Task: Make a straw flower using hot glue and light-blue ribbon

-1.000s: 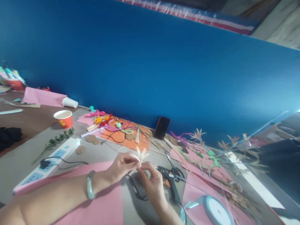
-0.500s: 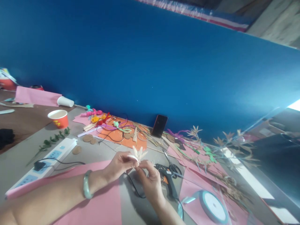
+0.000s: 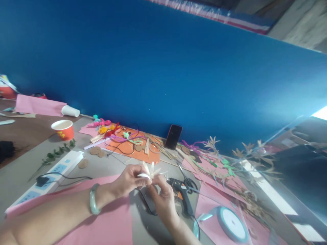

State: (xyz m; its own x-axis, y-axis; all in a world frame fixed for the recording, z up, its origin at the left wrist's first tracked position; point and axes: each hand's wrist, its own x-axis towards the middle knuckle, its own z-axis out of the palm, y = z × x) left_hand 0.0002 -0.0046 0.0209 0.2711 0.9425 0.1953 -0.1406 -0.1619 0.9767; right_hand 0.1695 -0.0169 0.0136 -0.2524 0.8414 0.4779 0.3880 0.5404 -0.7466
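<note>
Between my two hands, above the grey table, is a pale cream flower with several narrow pointed petals. My left hand, with a green bangle on its wrist, pinches the flower's left side near the base. From the right, the fingers of my right hand close on the same base; the fingertips hide where the petals join. Just right of that hand lies a black glue gun with an orange part. Black-handled scissors rest beside it.
A power strip, green sprig and red paper cup stand left. A phone leans on the blue wall. Pink paper covers the front; a ribbon roll and made flowers lie right.
The flower has dropped slightly and turned a little between my fingers, its petals now more upright and spread. Both hands stay almost in place, still pinching it.
</note>
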